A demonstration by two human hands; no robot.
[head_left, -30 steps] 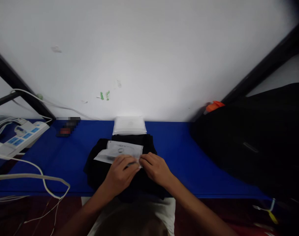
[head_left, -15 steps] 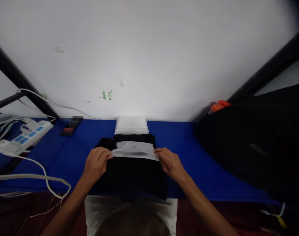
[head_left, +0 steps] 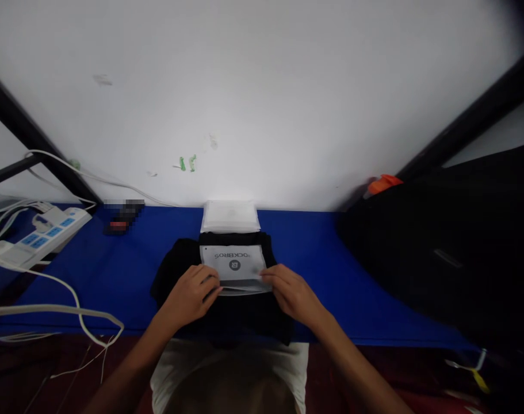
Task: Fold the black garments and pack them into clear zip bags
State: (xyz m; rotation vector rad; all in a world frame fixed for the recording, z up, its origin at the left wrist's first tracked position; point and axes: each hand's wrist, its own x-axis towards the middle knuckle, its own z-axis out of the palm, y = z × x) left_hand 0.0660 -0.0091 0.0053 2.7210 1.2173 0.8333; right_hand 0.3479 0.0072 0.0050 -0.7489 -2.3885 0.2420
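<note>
A frosted plastic bag (head_left: 227,275) lies flat on dark folded fabric (head_left: 248,316), its printed lettering upside down to me above a round logo. My left hand (head_left: 196,294) has its fingertips pinched at the bag's near left edge. On the opposite side, my right hand (head_left: 291,292) grips the near right part with curled fingers, its thumb mostly hidden. The bag's near edge shows a slightly parted lip. Just behind, a stack of similar white bags (head_left: 230,216) rests against the wall.
On the blue tabletop (head_left: 322,259), a white power strip (head_left: 41,238) with tangled cables sits at left, near a pixelated dark object (head_left: 124,217). A large black bag or cloth (head_left: 451,259) covers the right side. A white wall (head_left: 270,103) rises behind.
The bag has gone from raised and crumpled to lying flat, with its logo showing. My left hand has moved right and nearer to me; my right hand has shifted slightly inward.
</note>
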